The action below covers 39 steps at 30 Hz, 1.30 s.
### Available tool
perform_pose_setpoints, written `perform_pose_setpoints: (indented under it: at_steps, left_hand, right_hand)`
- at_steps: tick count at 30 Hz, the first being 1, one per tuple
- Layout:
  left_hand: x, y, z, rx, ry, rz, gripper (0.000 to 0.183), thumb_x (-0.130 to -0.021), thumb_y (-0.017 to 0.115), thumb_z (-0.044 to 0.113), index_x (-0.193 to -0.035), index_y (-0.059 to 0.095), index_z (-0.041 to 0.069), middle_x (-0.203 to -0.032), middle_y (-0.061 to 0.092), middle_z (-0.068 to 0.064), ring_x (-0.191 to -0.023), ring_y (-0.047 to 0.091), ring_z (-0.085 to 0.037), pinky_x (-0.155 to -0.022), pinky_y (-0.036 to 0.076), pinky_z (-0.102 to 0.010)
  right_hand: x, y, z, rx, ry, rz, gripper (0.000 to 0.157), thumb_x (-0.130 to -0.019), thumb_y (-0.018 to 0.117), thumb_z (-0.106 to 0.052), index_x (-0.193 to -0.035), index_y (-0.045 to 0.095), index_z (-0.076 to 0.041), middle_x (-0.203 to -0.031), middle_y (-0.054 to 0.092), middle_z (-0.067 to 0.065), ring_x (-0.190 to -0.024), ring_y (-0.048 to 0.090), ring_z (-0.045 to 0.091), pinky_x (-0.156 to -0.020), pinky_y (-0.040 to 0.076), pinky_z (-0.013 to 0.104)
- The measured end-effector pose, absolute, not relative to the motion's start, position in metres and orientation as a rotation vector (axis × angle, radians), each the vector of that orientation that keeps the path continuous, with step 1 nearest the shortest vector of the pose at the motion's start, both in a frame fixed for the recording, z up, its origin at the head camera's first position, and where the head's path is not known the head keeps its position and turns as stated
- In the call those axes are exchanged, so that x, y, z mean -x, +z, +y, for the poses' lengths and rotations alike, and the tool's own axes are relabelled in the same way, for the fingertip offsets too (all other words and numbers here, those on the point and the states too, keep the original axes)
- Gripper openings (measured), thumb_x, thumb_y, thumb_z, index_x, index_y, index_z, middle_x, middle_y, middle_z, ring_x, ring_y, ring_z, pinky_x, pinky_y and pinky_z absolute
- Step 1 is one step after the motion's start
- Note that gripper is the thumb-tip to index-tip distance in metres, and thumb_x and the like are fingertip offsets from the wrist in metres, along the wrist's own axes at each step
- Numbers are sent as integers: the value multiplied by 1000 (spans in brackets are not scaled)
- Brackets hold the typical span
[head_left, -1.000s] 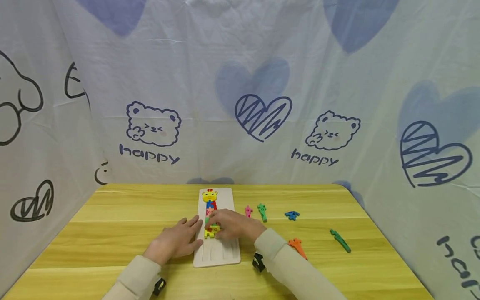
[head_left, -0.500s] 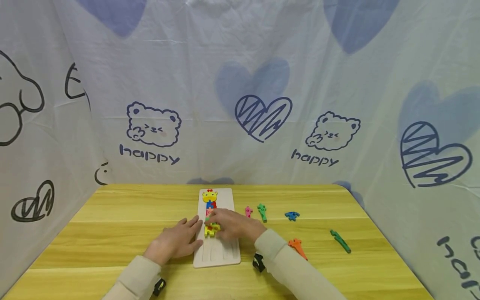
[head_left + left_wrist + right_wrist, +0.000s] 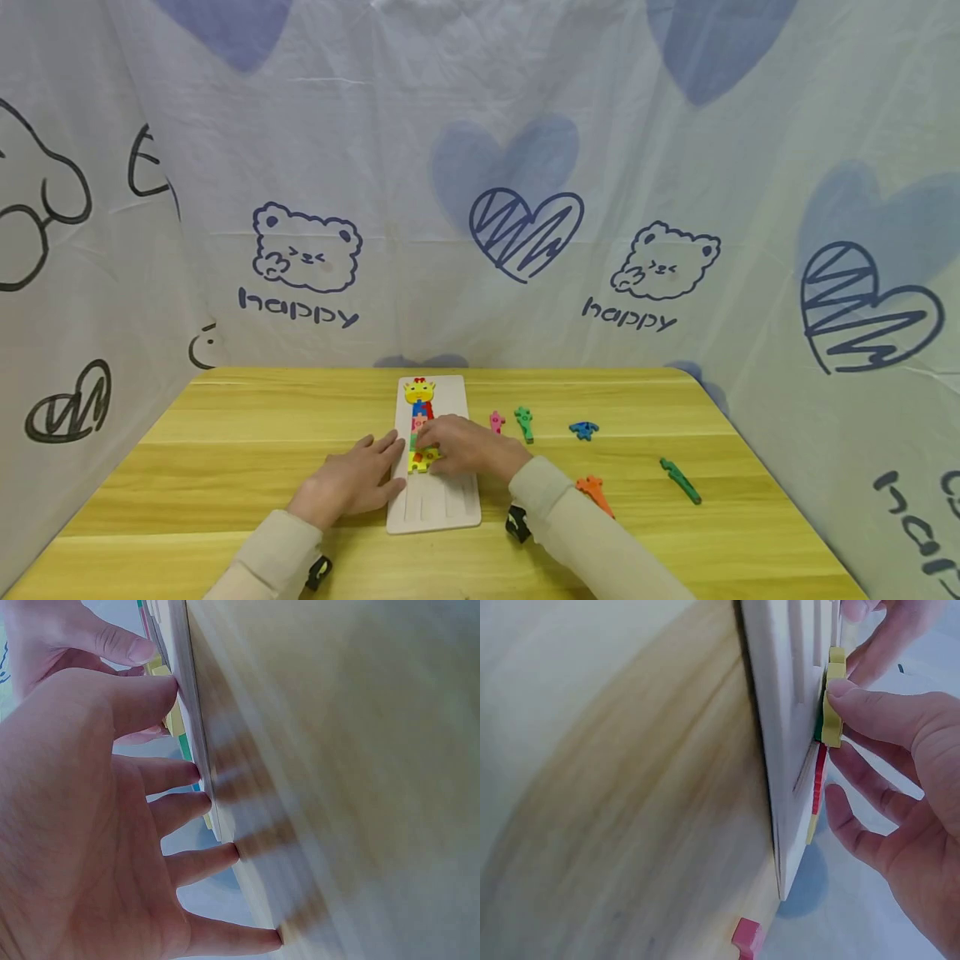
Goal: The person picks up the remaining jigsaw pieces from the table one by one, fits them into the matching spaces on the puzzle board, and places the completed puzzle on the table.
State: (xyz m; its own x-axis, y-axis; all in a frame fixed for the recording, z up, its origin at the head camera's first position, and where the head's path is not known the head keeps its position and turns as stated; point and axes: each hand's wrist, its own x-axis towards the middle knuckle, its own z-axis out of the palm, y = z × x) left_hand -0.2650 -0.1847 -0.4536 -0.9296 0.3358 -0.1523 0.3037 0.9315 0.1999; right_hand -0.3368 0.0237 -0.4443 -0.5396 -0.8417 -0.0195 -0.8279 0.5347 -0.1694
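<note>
A pale puzzle board (image 3: 452, 396) lies lengthwise on the table, with a yellow giraffe head (image 3: 419, 392) at its far end. Blue, red, pink and green pieces line up below the head. My right hand (image 3: 465, 446) pinches a yellow puzzle piece (image 3: 834, 712) between thumb and fingers, at the near end of that row; in the head view the fingers partly cover the green piece. My left hand (image 3: 352, 479) lies with spread fingers along the board's left side. In the left wrist view its thumb (image 3: 146, 705) touches the board's edge, and the outer fingertips reach the table.
Right of the board lie a pink piece (image 3: 497, 422), a light green piece (image 3: 524, 424) and a blue piece (image 3: 583, 431). Farther right is a dark green piece (image 3: 681, 482). An orange piece (image 3: 595, 495) lies beside the right sleeve. A printed cloth (image 3: 420, 167) hangs behind the table.
The yellow piece has shifted slightly toward the giraffe head, and my right fingers have moved a little with it. My left hand has stayed in place.
</note>
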Motion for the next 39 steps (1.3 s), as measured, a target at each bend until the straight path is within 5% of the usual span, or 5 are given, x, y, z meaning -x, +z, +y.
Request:
perform_pose_setpoints:
  at_steps: [21, 28, 39]
  left_hand:
    - [265, -452, -185, -477, 265, 2891, 68, -103, 57, 46, -159, 41, 11, -168, 35, -11, -150, 37, -48, -97, 38, -86]
    - [266, -452, -185, -473, 270, 2888, 68, -103, 57, 46, -159, 41, 11, -169, 35, -10, -150, 37, -48, -98, 37, -86]
    - [266, -452, -185, -478, 269, 2886, 68, -103, 57, 46, -159, 40, 11, -169, 35, -10, -150, 37, -48, -98, 37, -87]
  right_hand:
    - [336, -445, 25, 1467, -146, 2686, 33, -94, 77, -26, -126, 76, -18, -134, 71, -6, -111, 70, 8, -100, 53, 22]
    - [333, -445, 27, 1443, -122, 2706, 31, -95, 75, -29, -126, 76, -22, -135, 70, -9, -84, 54, 4, -75, 41, 15]
    - [335, -446, 30, 1481, -90, 2717, 29, -95, 75, -32, -122, 78, -24, -130, 73, -11, -81, 51, 4, -72, 38, 13]
